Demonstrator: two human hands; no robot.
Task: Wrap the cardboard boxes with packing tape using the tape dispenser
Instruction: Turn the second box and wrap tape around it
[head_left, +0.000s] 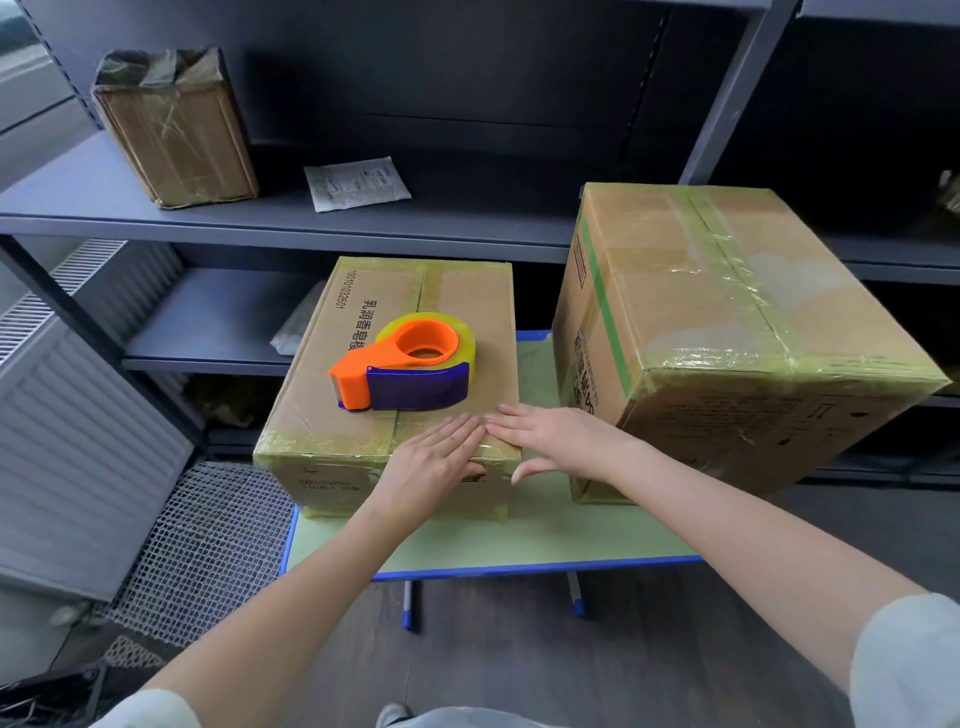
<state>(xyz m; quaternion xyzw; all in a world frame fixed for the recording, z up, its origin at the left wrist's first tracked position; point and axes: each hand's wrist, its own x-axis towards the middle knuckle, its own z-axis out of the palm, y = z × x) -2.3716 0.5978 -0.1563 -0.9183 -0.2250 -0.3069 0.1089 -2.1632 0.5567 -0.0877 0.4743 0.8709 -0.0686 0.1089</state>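
Left hand (434, 460) and right hand (553, 441) press flat, fingers (462, 431) straight and holding nothing, on the box (467, 291) at its near top edge. The dispenser (410, 364) lies loose on the box top. An uneven push could crease the tape or jolt the dispenser off.

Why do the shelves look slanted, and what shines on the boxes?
Head view: the wide-angle lens slants the shelf lines and stretches the big box; the shine is glare off its tape; the small box, dispenser, left hand and right hand look sharp.
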